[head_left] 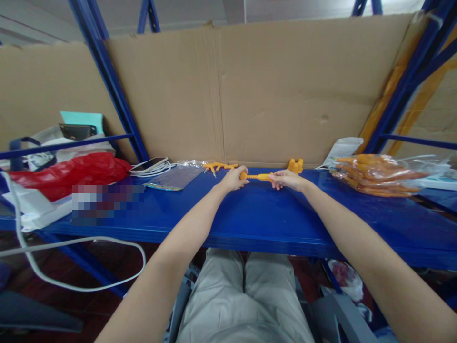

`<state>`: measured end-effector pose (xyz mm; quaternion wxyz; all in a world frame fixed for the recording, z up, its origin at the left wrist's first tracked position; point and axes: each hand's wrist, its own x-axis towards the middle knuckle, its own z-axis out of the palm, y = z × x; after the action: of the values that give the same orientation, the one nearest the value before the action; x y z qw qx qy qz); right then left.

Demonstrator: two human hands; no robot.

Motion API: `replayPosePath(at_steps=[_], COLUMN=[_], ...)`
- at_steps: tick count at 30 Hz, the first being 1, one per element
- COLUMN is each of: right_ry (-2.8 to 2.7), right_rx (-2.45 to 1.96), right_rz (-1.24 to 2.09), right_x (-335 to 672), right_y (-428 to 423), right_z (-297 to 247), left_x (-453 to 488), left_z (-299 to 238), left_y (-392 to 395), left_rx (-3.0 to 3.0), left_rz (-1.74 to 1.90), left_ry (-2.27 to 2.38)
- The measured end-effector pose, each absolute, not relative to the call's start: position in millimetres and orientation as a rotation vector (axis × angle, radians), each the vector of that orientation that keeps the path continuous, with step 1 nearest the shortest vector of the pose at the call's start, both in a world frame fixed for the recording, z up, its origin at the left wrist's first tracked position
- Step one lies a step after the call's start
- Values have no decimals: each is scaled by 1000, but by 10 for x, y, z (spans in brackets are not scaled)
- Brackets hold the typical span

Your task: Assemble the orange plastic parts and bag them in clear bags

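My left hand [233, 179] is closed around the rounded end of an orange plastic part [257, 177] just above the blue shelf [271, 219]. My right hand [285, 179] pinches the other end of the same part, which lies level between the two hands. A second orange piece with several prongs [218, 166] lies behind my left hand. A small orange block [296, 166] stands behind my right hand.
A clear bag of orange parts [374, 175] lies at the right. An empty clear bag [174, 176], a phone [149, 165] with white cable, and a red bag [71, 172] sit at the left. A cardboard sheet [250, 95] backs the shelf between blue uprights.
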<state>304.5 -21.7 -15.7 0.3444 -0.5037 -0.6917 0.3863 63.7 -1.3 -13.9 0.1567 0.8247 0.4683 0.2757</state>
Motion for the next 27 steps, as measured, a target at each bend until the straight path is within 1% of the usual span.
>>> replayPosePath(at_steps=[10,15,21,23,24,27], right_ry=[-1703,-1640,-1714,-1760,-1788,-1926], right_rx=[-1272,-1233,-1226,-1240,-1256,-1325], right_rz=[1088,1203,1250,1171,1081,607], right_x=[3025,3035,3090,3085,3073,3001], right_y=[-215,-229,-222,-207,-198,-186], right_z=[-165,-154,-153,-167,-173,-168], left_x=[631,650,683,693,697,703], left_z=[-127,-119,-101,-96,-93,-84], left_y=[15,13,-22,-35,-41,-62], left_rx=[2566,2691,2713,2687,2677,2654], left_rz=[863,944,946,942,940,931], left_ry=[1331,1298,1343,1365,1367,1357])
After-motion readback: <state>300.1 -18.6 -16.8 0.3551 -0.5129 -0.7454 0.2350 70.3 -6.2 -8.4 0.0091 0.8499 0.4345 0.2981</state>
